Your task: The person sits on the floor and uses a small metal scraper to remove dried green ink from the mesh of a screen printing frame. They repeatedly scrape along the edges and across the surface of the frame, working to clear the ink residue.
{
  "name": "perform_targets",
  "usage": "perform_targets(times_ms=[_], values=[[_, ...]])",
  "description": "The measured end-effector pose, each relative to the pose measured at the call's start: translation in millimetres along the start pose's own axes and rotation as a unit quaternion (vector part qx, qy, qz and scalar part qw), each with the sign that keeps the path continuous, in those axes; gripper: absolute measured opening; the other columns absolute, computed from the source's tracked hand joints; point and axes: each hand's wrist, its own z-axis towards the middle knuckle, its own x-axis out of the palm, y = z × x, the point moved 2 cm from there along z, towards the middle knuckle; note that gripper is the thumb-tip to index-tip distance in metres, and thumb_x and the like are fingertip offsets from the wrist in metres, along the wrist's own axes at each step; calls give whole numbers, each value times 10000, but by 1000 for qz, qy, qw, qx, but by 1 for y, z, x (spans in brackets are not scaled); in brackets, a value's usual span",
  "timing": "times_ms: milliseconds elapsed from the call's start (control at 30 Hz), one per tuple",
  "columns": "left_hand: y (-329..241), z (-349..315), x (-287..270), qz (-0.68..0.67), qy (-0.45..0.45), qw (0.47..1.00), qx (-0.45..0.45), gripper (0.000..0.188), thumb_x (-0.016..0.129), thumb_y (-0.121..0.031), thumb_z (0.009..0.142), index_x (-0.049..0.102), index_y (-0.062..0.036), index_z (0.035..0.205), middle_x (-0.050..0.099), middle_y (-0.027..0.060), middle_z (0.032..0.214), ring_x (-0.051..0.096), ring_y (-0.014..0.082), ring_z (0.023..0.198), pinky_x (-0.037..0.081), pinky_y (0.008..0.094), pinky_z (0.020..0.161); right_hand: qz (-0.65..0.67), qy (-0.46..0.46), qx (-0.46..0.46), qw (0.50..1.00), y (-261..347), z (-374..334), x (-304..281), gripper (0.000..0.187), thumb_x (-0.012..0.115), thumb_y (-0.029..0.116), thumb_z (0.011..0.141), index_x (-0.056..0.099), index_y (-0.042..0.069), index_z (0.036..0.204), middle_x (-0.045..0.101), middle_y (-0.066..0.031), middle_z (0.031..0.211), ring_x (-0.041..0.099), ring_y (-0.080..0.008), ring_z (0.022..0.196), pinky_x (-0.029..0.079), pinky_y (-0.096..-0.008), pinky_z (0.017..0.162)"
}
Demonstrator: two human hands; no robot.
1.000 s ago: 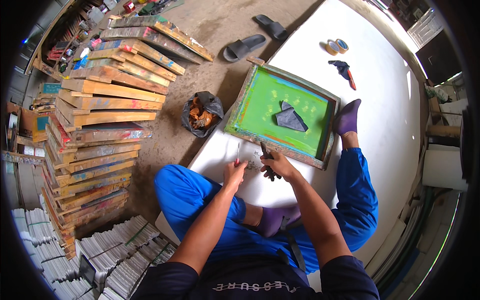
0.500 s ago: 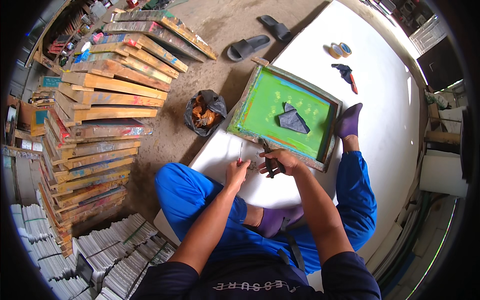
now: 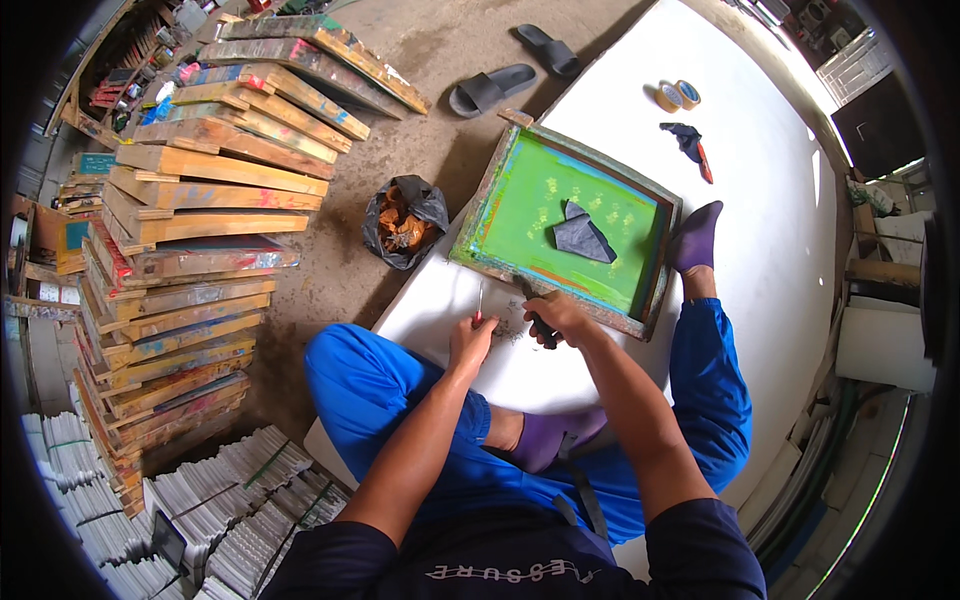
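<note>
My left hand is closed around a thin screwdriver with a reddish handle, its shaft pointing away from me. Black-handled pliers are gripped in my right hand; their jaws touch or hover over the near edge of a wooden screen frame, I cannot tell which. The frame's green mesh bears pale yellowish flower-like marks. On that mesh rests a crumpled dark grey cloth. Small dark bits are scattered on the white board between my hands.
The white board beneath me carries two tape rolls and an orange-handled tool with dark cloth. Left of it stand a black bag of brown scraps and stacked wooden frames. Black slippers lie on the floor.
The fingers of my right hand have gone from loosely spread to wrapped round the pliers' handles. My left hand has barely moved. The whole view has shifted slightly.
</note>
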Motion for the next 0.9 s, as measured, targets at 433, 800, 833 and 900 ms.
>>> perform_targets(times_ms=[433,800,833,900], values=[[-7,-4,2,-25,-4,1000,-16,351,720,-300,898,586,-26,724,521,15,555,473,119,402,357,310,380,-146,-157,-70,974,-8,1,21,350,610,251,920,618,-68,776,629,-130,609,621,-197,458,495,-348,388],[-5,-7,-7,-19,0,1000,-25,374,734,-352,885,608,-1,848,518,37,655,452,134,402,335,298,364,-301,-291,-178,890,-23,16,24,377,585,284,895,656,-75,800,672,-213,676,683,-265,540,555,-394,507],[-4,-6,-7,-24,3,999,-26,373,733,-353,886,609,-4,846,522,38,661,451,133,401,335,298,365,-305,-299,-180,886,-22,14,26,371,588,276,892,653,-74,788,675,-215,686,697,-259,569,557,-392,513],[0,-7,-10,-21,7,999,-26,366,729,-353,889,608,-11,841,531,40,675,450,131,402,336,296,366,-273,-259,-148,915,-15,6,28,354,601,269,892,650,-70,801,682,-223,713,720,-258,637,568,-394,529]])
